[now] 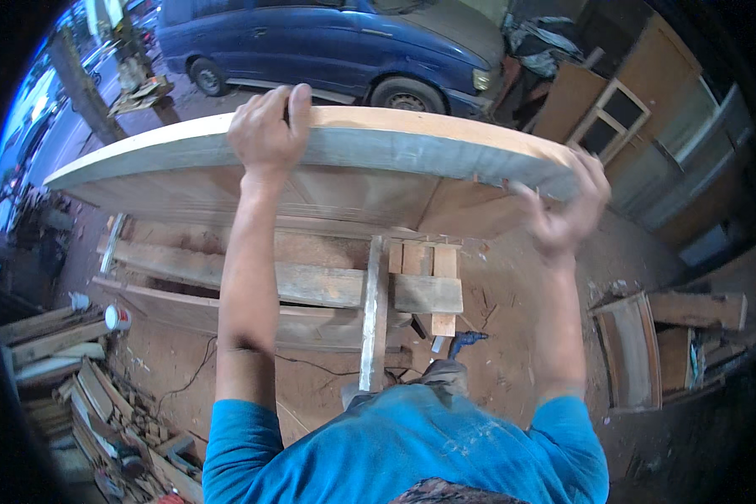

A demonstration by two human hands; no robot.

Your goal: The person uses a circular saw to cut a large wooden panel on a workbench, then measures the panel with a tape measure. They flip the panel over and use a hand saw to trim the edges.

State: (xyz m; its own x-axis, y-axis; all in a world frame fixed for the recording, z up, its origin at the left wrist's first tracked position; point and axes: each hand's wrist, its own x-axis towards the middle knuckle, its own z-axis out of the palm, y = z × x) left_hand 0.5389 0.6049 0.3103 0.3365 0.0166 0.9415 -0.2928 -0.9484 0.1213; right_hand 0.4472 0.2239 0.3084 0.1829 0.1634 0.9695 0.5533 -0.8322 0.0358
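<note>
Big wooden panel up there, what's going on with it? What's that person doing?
A person in a blue shirt is handling the big wooden panel, which is tipped up beyond some wooden beams. The left hand grips its top edge. The right hand is at the right end, but too blurred to tell if it grips. A blue drill lies on the ground.

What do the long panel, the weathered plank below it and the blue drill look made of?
Long panel: likely wood, by its pale, bare top edge; grey band could be paint.
Weathered plank: seemingly bare wood, by its streaky face.
Blue drill: probably plastic, by colour; finish unclear.
</note>
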